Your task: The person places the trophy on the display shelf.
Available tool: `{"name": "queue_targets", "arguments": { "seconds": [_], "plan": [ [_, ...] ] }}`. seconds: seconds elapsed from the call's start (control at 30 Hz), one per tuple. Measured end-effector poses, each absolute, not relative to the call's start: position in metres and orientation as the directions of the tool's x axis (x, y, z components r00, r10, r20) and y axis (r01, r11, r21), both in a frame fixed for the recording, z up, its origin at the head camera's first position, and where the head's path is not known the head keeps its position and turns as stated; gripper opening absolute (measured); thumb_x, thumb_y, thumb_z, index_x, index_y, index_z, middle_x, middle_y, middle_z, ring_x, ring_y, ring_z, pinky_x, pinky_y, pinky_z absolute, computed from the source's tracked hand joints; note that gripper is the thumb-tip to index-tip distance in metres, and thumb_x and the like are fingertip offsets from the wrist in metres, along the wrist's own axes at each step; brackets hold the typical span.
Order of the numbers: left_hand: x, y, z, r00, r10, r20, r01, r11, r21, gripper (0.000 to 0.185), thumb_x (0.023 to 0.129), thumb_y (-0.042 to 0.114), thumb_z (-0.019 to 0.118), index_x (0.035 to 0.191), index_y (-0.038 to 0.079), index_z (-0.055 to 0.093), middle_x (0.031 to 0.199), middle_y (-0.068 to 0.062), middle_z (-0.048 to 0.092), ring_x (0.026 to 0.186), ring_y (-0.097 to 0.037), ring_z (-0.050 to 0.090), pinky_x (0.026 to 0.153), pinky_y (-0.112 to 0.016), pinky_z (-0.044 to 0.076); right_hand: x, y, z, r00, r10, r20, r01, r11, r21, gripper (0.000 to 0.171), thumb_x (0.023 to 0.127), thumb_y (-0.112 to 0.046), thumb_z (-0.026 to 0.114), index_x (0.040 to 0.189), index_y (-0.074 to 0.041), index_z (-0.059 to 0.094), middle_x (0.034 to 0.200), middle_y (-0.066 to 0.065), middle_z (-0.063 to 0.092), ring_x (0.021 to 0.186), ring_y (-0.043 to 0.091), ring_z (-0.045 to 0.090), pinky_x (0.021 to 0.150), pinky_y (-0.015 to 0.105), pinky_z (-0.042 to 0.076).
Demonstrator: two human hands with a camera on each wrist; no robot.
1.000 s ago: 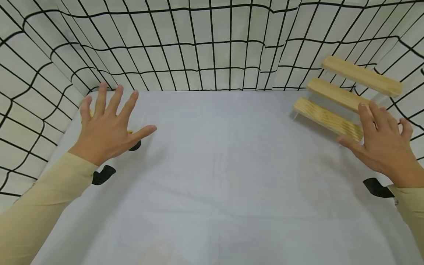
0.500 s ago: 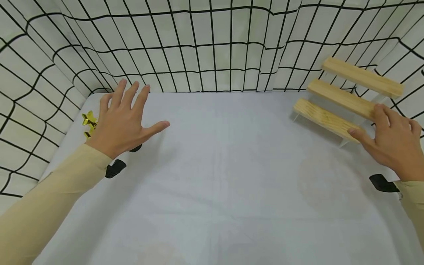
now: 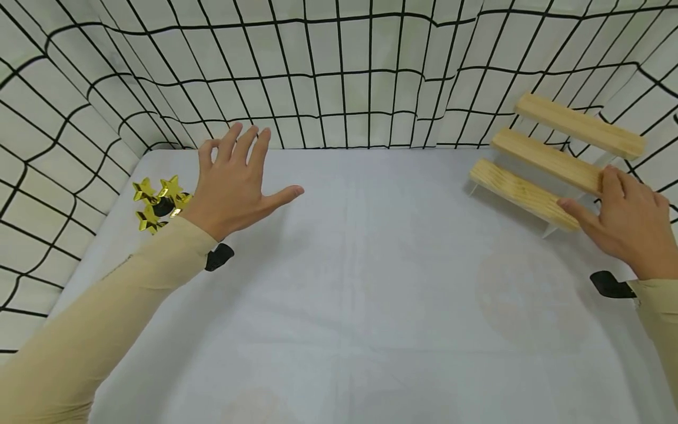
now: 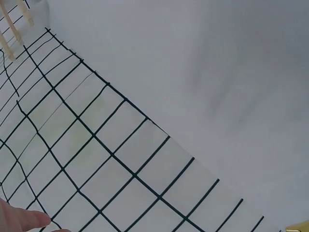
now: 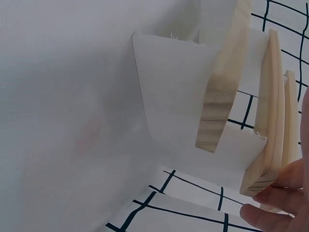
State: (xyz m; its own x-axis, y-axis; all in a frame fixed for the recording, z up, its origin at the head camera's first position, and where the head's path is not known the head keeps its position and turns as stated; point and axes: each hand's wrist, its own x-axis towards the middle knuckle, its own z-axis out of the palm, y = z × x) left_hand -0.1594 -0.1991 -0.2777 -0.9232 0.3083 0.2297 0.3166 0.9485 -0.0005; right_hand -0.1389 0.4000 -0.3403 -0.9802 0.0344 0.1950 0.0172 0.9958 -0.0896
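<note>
In the head view my left hand (image 3: 233, 182) hangs over the back left of the table, fingers spread and holding nothing. Several shiny gold stars (image 3: 148, 218) with black round parts stand behind its wrist, partly covered by the sleeve. Only one finger shows in the left wrist view, at the lower left corner. A stand with three stepped wooden boards (image 3: 524, 194) and white side panels (image 5: 174, 82) is at the back right. My right hand (image 3: 630, 221) is at its near end, thumb beside the lowest board, loosely bent fingers (image 5: 270, 220) right at the middle board's end (image 5: 260, 181).
A black wire grid (image 3: 339, 76) rises along the back and both sides of the white table (image 3: 360, 282). Black pieces (image 3: 219, 257) sit at both wrists. A gold edge (image 4: 298, 227) enters the left wrist view at lower right.
My left hand has moved right, uncovering the gold stars. My right hand has shifted slightly right to the middle board's end, its fingers less spread. The stand has not moved.
</note>
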Motion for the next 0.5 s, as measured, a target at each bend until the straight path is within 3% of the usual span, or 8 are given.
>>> {"name": "queue_targets", "arguments": {
  "seconds": [0.1,0.2,0.27,0.5],
  "plan": [
    [-0.162,-0.191,-0.279,-0.921,0.319,0.225,0.325,0.946,-0.008,0.108,0.09,0.078,0.054,0.164,0.007,0.021,0.165,-0.023,0.034,0.16,-0.042,0.019,0.119,-0.066,0.02,-0.144,0.403,-0.34,-0.977,0.023,0.214,0.007,0.997,-0.075,0.11,0.097,-0.079,0.038,0.141,0.021,0.035,0.121,0.045,0.045,0.103,0.062,0.047,0.089,0.077,0.041],
    [-0.164,-0.184,-0.28,-0.921,0.326,0.214,0.331,0.943,-0.012,0.108,0.09,0.079,0.053,0.164,0.008,0.02,0.166,-0.022,0.033,0.16,-0.041,0.017,0.12,-0.066,0.019,-0.149,0.405,-0.338,-0.978,0.033,0.205,0.014,0.996,-0.093,0.114,0.097,-0.079,0.038,0.147,0.023,0.03,0.127,0.051,0.044,0.107,0.065,0.047,0.09,0.077,0.044],
    [-0.165,-0.18,-0.281,-0.921,0.331,0.204,0.335,0.942,-0.017,0.108,0.09,0.08,0.051,0.165,0.008,0.019,0.166,-0.021,0.032,0.161,-0.041,0.015,0.122,-0.066,0.017,-0.152,0.406,-0.336,-0.985,0.072,0.159,0.053,0.991,-0.119,0.118,0.097,-0.08,0.036,0.151,0.024,0.021,0.135,0.054,0.038,0.116,0.068,0.041,0.097,0.08,0.04],
    [-0.17,-0.166,-0.283,-0.914,0.36,0.187,0.361,0.932,-0.034,0.109,0.09,0.083,0.047,0.164,0.008,0.022,0.166,-0.02,0.034,0.161,-0.041,0.016,0.122,-0.063,0.018,-0.16,0.411,-0.335,-0.991,0.069,0.118,0.054,0.99,-0.133,0.115,0.099,-0.077,0.033,0.144,0.029,0.027,0.128,0.055,0.041,0.114,0.068,0.042,0.098,0.079,0.039]
  ]
}}
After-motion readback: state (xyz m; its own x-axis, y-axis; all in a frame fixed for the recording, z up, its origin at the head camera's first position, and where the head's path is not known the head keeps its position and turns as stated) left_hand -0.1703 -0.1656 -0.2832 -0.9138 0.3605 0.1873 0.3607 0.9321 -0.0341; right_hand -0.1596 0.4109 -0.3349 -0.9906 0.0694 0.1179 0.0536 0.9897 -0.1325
